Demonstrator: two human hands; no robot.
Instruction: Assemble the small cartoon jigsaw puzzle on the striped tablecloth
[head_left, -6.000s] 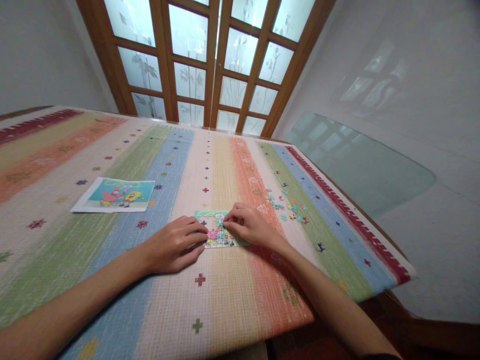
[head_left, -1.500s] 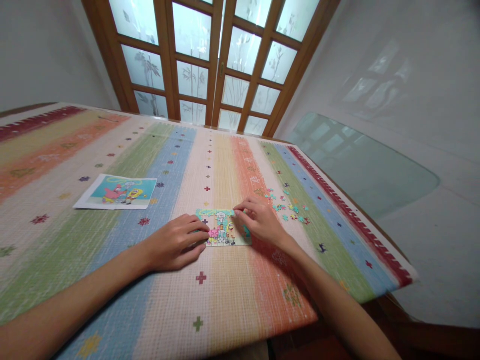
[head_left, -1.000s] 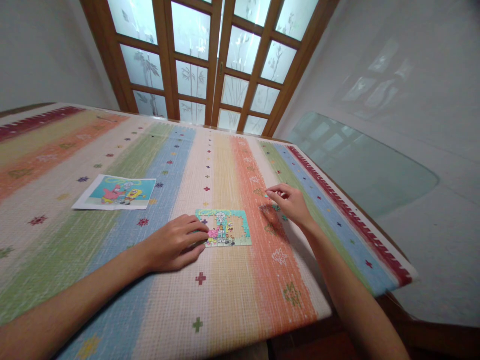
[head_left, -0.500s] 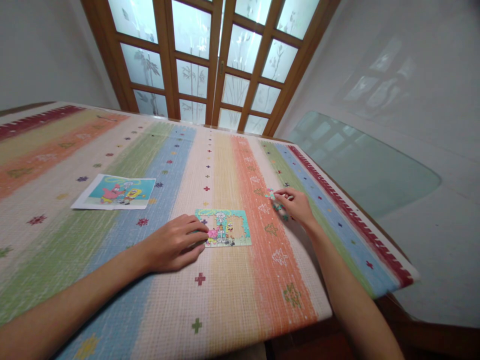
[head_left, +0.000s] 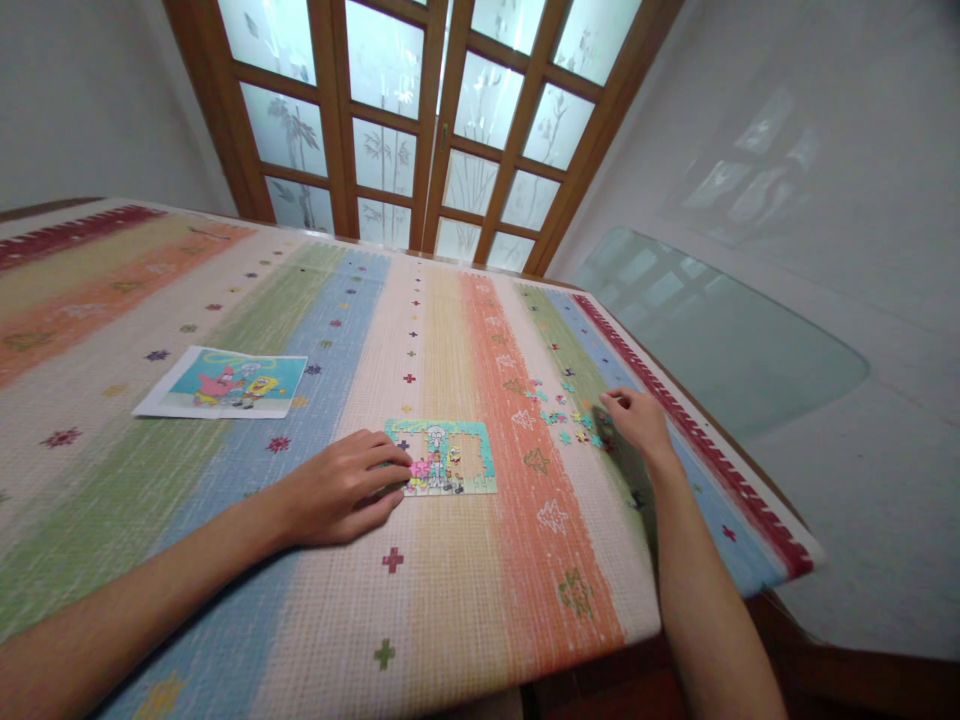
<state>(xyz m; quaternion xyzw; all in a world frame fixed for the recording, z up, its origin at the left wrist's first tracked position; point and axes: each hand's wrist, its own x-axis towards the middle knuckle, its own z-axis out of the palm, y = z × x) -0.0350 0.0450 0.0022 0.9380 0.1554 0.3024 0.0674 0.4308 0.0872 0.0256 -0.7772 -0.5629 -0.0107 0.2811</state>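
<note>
A partly assembled jigsaw puzzle [head_left: 480, 462] lies on the striped tablecloth, its border joined and gaps showing inside. My left hand [head_left: 360, 485] rests at its left edge, fingers stretched over that side and covering part of it. To the right, several loose puzzle pieces [head_left: 577, 430] are scattered over the cream and orange stripes. At the right side of these pieces is my right hand [head_left: 637, 418], thumb and fingers drawn together in a pinch. Whatever sits between those fingertips is too small or hidden to make out.
A printed cartoon picture [head_left: 232, 385] lies at the left, beyond my left forearm. The patterned tablecloth [head_left: 450, 600] covers the table up to the wood-framed glass doors [head_left: 386, 155]. A wall with a pale green panel [head_left: 720, 330] borders the right side.
My right hand has moved right, from the left part of the loose pieces to their right side, uncovering more of them. My left hand stays on the puzzle's edge.
</note>
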